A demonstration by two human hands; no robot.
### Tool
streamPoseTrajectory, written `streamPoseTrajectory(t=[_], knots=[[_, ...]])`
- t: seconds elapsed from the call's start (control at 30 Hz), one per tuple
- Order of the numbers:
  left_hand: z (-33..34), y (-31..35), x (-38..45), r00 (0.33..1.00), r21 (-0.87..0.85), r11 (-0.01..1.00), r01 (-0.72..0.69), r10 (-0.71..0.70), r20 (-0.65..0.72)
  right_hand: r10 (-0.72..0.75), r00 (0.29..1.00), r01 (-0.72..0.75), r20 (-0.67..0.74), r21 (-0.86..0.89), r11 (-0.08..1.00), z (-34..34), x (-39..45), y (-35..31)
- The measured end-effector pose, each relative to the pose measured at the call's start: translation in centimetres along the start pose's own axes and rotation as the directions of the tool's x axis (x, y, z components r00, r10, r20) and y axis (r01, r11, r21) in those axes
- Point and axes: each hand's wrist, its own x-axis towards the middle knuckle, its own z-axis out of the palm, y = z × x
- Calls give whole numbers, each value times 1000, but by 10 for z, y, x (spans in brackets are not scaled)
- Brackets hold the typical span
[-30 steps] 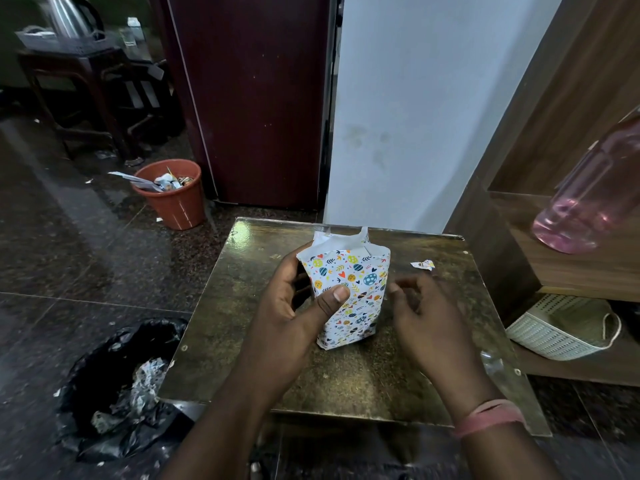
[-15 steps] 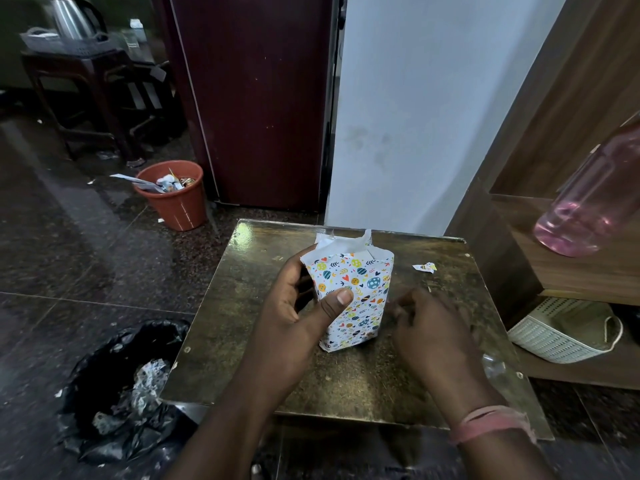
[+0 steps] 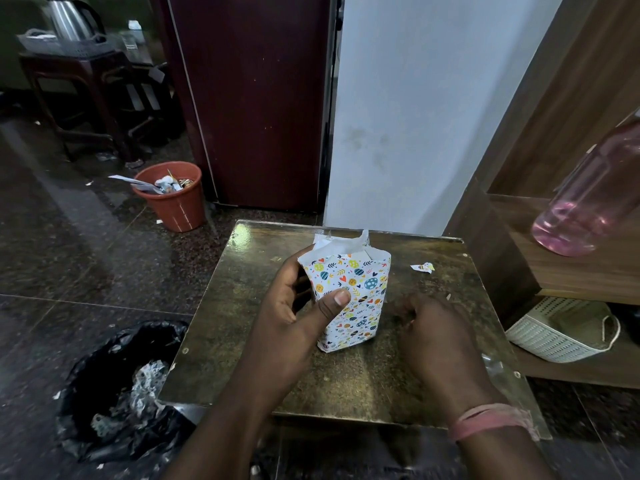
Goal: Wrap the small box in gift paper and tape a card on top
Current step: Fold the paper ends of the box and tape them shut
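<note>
A small box wrapped in white gift paper [image 3: 360, 296] with colourful prints stands upright on a dark brass-coloured table [image 3: 346, 386]. Its top flaps stand open, showing white paper inside. My left hand [image 3: 294, 317] grips the box from the left, thumb pressed on its front face and fingers behind it. My right hand [image 3: 433, 330] rests low on the table just right of the box, fingers curled down at the surface; what they hold, if anything, is hidden. No card is in sight.
A paper scrap [image 3: 422, 267] lies at the table's far right. A black-lined bin [image 3: 117, 389] stands on the floor at left, an orange bucket [image 3: 173, 195] further back. At right, a wooden shelf holds a pink bottle [image 3: 588, 202] and a white basket [image 3: 561, 330].
My right hand has dropped from beside the box down to the table surface and drawn slightly right. The left hand keeps its grip on the box.
</note>
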Motion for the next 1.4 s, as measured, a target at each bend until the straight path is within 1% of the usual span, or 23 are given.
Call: streamPoseTrajectory(t=[0.1, 0.23, 0.33, 0.4, 0.5, 0.6, 0.67, 0.83, 0.93, 1.07, 1.13, 1.23, 1.33, 1.4], knots=[[-1, -1, 0, 1000, 19, 1000, -13, 13, 0, -14, 1000, 13, 11, 49, 999, -2, -1, 1], [0, -2, 0, 1000, 57, 998, -27, 27, -9, 3, 1000, -6, 23, 120, 993, -8, 2, 8], [0, -1, -1, 999, 85, 996, -32, 33, -5, 36, 999, -40, 36, 113, 993, -13, 2, 13], [0, -1, -1, 999, 96, 995, -33, 35, -12, 75, 997, -77, 33, 65, 995, -15, 1, 14], [0, -1, -1, 999, 108, 994, -33, 35, -17, 124, 992, -123, -24, 28, 992, -13, 3, 16], [-1, -1, -1, 999, 117, 993, -35, 38, -21, 156, 988, -156, -16, -9, 988, -9, 3, 15], [-1, -1, -1, 999, 120, 992, -38, 40, -17, 175, 984, -175, 9, 38, 984, -7, 4, 14], [-1, 1, -1, 999, 123, 991, -48, 49, -6, 161, 986, -163, 33, 76, 984, -5, 4, 14], [-1, 1, -1, 999, 122, 991, -48, 49, -1, 159, 987, -160, 30, 42, 986, -5, 5, 17], [-1, -1, 0, 999, 115, 992, -51, 52, -7, 177, 983, -180, 50, 86, 980, -3, 10, 20], [-1, -2, 0, 999, 117, 992, -51, 52, -9, 173, 984, -176, 50, 70, 982, -4, 11, 20], [-1, -4, 0, 999, 107, 993, -46, 47, -10, 152, 988, -152, 15, -9, 988, -6, 8, 18], [-1, -4, 1, 999, 88, 995, -48, 49, -9, 155, 988, -156, 27, 44, 987, -3, 8, 20], [0, -3, 1, 998, 79, 995, -57, 58, -8, 153, 987, -154, 51, 24, 988, -2, 7, 21]])
